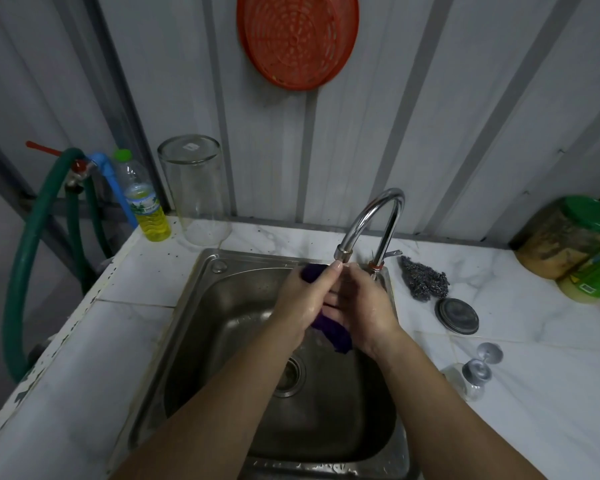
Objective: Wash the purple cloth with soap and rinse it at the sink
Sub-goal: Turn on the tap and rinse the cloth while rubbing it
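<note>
The purple cloth (pixel 331 332) is bunched between both my hands over the steel sink (pixel 194 306), right under the spout of the chrome tap (pixel 371 216). My left hand (pixel 303 296) grips the cloth, and a purple end sticks out past its fingers. My right hand (pixel 362 306) is wrapped round the cloth from the other side, with a dark tail hanging below both palms. Both hands look wet. A plastic bottle of yellow liquid soap (pixel 146 206) stands at the back left of the counter.
An upturned glass jar (pixel 196 188) stands beside the bottle. A steel scourer (pixel 423 280), a round metal lid (pixel 457 316) and a lying stemmed glass (pixel 475 370) sit right of the sink. A green-lidded jar (pixel 575 237) is far right. A green hose (pixel 25 258) hangs left; orange basket (pixel 297 38) on wall.
</note>
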Motion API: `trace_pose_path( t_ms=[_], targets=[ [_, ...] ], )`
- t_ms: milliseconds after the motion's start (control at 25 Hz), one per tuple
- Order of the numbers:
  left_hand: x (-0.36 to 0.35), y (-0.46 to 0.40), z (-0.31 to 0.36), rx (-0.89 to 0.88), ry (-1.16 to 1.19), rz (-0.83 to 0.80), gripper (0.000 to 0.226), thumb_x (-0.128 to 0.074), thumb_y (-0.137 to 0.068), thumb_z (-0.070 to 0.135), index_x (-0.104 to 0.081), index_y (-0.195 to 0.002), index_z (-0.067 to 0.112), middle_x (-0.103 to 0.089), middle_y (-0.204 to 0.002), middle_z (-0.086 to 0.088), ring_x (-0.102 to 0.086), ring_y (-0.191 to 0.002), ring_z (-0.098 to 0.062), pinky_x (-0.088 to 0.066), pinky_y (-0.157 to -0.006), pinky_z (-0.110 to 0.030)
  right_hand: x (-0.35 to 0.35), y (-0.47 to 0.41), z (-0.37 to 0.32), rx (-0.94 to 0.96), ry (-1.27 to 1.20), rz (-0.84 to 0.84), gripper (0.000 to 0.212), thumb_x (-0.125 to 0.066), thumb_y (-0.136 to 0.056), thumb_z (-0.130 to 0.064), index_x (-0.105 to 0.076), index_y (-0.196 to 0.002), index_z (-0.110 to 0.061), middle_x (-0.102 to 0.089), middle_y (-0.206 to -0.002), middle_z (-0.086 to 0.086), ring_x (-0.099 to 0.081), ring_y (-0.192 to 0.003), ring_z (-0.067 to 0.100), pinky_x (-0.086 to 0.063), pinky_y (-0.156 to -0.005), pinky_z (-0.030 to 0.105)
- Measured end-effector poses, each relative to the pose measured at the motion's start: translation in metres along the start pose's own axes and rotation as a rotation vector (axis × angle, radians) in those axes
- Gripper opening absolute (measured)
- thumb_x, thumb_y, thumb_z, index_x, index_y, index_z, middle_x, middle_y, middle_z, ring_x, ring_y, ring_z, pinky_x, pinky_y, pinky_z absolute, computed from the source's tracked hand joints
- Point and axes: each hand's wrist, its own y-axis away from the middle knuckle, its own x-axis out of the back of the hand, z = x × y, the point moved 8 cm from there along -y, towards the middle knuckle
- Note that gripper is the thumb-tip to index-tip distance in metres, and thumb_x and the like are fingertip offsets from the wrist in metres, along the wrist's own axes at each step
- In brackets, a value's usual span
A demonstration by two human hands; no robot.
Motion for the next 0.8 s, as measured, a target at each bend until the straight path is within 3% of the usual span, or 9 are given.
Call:
trace_pose_path(
  t_ms=[120,160,240,320,400,480,560,680,800],
  targets=[
    [0.013,-0.006,-0.019,0.185,0.256,0.099,0.033,-0.073,-0.089,0.023,-0.07,-0.12,0.012,-0.078,-0.106,-0.014,-0.076,-0.095,-0.034,-0.064,-0.078,-0.048,0.023,0.004,-0.005,0.106,0.056,0.182,0.029,-0.049,-0.101,-0.024,-0.066,-0.112,-0.003,-0.074,-0.089,0.011,-0.069,-0.068,0.023,-0.055,-0.053,0.028],
    [0.012,-0.005,-0.024,0.237,0.352,0.085,0.033,-0.07,-0.09,0.019,-0.068,-0.122,0.011,-0.077,-0.11,-0.015,-0.074,-0.098,-0.035,-0.062,-0.074,-0.046,0.034,0.004,0.001,0.097,0.119,0.262,0.031,-0.053,-0.099,-0.028,-0.066,-0.113,-0.004,-0.074,-0.086,0.009,-0.069,-0.068,0.023,-0.056,-0.055,0.029],
    [0.004,0.002,-0.022,0.296,0.481,0.044,0.023,-0.062,-0.096,0.02,-0.069,-0.115,0.01,-0.075,-0.104,-0.014,-0.071,-0.095,-0.033,-0.057,-0.075,-0.043,0.038,0.004,0.03,-0.096,0.186,0.234,0.049,-0.054,-0.093,-0.057,-0.068,-0.114,-0.015,-0.075,-0.097,0.01,-0.07,-0.092,0.028,-0.056,-0.08,0.04],
    [-0.004,0.01,-0.021,0.321,0.513,0.018,0.022,-0.056,-0.1,0.024,-0.072,-0.104,0.009,-0.075,-0.096,-0.012,-0.069,-0.09,-0.031,-0.055,-0.077,-0.042,0.027,0.011,0.061,-0.351,0.076,0.127,0.071,-0.05,-0.079,-0.08,-0.067,-0.114,-0.02,-0.069,-0.108,0.013,-0.06,-0.112,0.036,-0.044,-0.101,0.054],
    [-0.008,0.012,-0.023,0.327,0.552,-0.004,0.033,-0.054,-0.1,0.035,-0.075,-0.103,0.009,-0.076,-0.1,-0.014,-0.071,-0.095,-0.034,-0.057,-0.082,-0.045,0.012,0.013,0.068,-0.394,-0.2,0.01,0.083,-0.054,-0.073,-0.084,-0.067,-0.121,-0.017,-0.069,-0.119,0.02,-0.059,-0.12,0.045,-0.043,-0.105,0.063],
    [-0.006,0.013,-0.026,0.364,0.573,-0.02,0.053,-0.054,-0.096,0.057,-0.076,-0.109,0.012,-0.078,-0.109,-0.018,-0.072,-0.104,-0.041,-0.057,-0.093,-0.056,0.011,0.004,0.056,-0.249,-0.381,0.012,0.075,-0.064,-0.075,-0.072,-0.068,-0.124,-0.015,-0.071,-0.122,0.02,-0.066,-0.114,0.043,-0.051,-0.098,0.06],
    [-0.004,0.01,-0.036,0.424,0.524,-0.007,0.065,-0.053,-0.09,0.07,-0.073,-0.117,0.015,-0.077,-0.115,-0.019,-0.072,-0.105,-0.043,-0.055,-0.095,-0.063,0.017,-0.004,0.038,-0.053,-0.352,0.059,0.06,-0.08,-0.073,-0.052,-0.07,-0.118,-0.014,-0.073,-0.119,0.016,-0.07,-0.109,0.038,-0.055,-0.094,0.055],
    [0.001,0.009,-0.042,0.437,0.392,0.1,0.044,-0.057,-0.093,0.046,-0.072,-0.11,0.009,-0.078,-0.106,-0.015,-0.074,-0.098,-0.037,-0.059,-0.089,-0.055,0.021,-0.006,0.013,0.199,-0.093,0.16,0.019,-0.084,-0.076,-0.023,-0.066,-0.083,-0.02,-0.072,-0.09,0.008,-0.068,-0.085,0.028,-0.059,-0.074,0.039],
    [-0.004,0.005,-0.035,0.431,0.418,0.16,0.027,-0.055,-0.09,0.018,-0.072,-0.106,0.004,-0.076,-0.104,-0.021,-0.074,-0.093,-0.039,-0.062,-0.08,-0.05,0.009,0.006,-0.001,0.356,0.144,0.202,0.019,-0.066,-0.091,-0.007,-0.066,-0.098,-0.025,-0.071,-0.096,0.003,-0.069,-0.088,0.02,-0.06,-0.074,0.029]
  ],
)
